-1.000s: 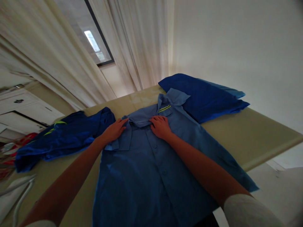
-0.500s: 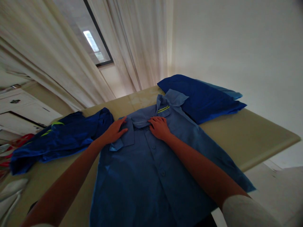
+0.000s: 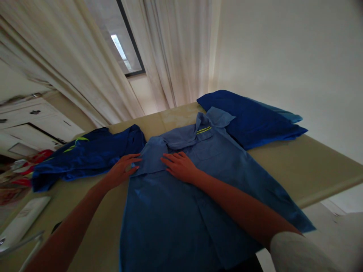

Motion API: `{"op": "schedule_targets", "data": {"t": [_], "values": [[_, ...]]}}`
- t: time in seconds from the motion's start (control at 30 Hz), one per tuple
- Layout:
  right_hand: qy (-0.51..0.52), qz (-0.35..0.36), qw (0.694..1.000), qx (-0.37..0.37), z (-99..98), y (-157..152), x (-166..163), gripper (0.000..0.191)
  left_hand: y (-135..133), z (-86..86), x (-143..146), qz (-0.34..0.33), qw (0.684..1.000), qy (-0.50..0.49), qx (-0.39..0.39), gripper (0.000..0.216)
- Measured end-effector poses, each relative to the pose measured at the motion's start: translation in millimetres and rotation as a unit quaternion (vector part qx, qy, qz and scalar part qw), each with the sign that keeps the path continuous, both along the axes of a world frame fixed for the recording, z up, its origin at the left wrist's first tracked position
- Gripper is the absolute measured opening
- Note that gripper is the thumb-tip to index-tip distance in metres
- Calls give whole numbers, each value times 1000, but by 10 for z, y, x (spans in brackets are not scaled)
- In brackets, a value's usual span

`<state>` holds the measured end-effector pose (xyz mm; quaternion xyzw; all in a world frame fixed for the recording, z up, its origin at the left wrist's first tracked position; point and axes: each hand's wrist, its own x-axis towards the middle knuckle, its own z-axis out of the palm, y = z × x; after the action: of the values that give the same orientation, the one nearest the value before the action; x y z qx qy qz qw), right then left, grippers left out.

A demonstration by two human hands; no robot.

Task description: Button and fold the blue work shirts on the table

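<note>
A grey-blue work shirt (image 3: pixel 167 211) with a collar and a yellow-striped pocket lies spread on the table, its lower end toward me. One sleeve (image 3: pixel 153 156) is folded across the upper left of its body. My left hand (image 3: pixel 123 170) touches the outer edge of that sleeve, thumb and fingers apart. On the sleeve's inner side my right hand (image 3: pixel 180 166) rests flat and open, fingers stretched toward the left. My right forearm crosses over the shirt front and hides part of it.
A dark blue garment with yellow-green stripes (image 3: pixel 93 155) lies at the left of the table (image 3: pixel 320 162). Folded blue clothes (image 3: pixel 255 121) sit at the back right. A white device (image 3: pixel 27 217) is at the lower left. Curtains (image 3: pixel 176 49) hang behind.
The folded sleeve now lies flatter and smoother. Both hands have come slightly nearer to me, and my right hand has moved left onto the sleeve. The view has shifted a little left.
</note>
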<state>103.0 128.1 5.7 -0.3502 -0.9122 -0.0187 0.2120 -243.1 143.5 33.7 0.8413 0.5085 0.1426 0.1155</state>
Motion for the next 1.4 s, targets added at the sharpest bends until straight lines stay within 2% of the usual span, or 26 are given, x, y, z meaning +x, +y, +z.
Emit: {"op": "schedule_targets", "data": {"t": [0.1,0.2,0.3,0.47,0.53,0.57,0.67,0.73,0.8,0.87,0.97,1.03,1.17,1.3,1.4], "values": [[-46,-29,999,-2,-30,28,-62,26,36,-59,78,41,998,-43,-13,55],[-55,-42,998,12,-26,91,-26,23,85,-112,94,138,987,-81,-20,63],[-54,-15,998,21,-26,113,17,19,155,-140,72,213,969,-107,-61,73],[-34,10,999,24,-22,94,81,24,332,-104,-46,223,946,-164,-169,67],[-4,-15,1000,12,11,111,155,31,409,-60,-27,230,952,-121,-160,61],[16,-43,999,5,34,131,206,33,443,-35,31,232,962,-82,-120,59],[82,-160,983,-21,103,246,410,31,517,37,468,190,979,25,72,53],[132,-233,963,-37,124,362,579,31,567,55,974,115,984,36,135,48],[190,-285,938,-47,115,495,773,30,652,35,1582,37,991,10,130,41],[248,-318,914,-44,80,621,994,30,783,-18,2197,1,995,-19,101,39],[315,-361,877,-18,0,764,1345,33,1011,-122,2945,42,996,-28,68,40],[345,-390,854,3,-55,824,1553,39,1130,-189,3261,96,993,-32,56,42],[368,-431,823,31,-133,894,1810,47,1224,-296,3486,150,987,-29,44,32],[351,-459,814,54,-120,923,1899,56,1209,-338,3463,135,989,-44,42,34],[328,-490,805,64,-20,975,1995,62,1206,-332,3448,132,989,-61,32,35]]}}
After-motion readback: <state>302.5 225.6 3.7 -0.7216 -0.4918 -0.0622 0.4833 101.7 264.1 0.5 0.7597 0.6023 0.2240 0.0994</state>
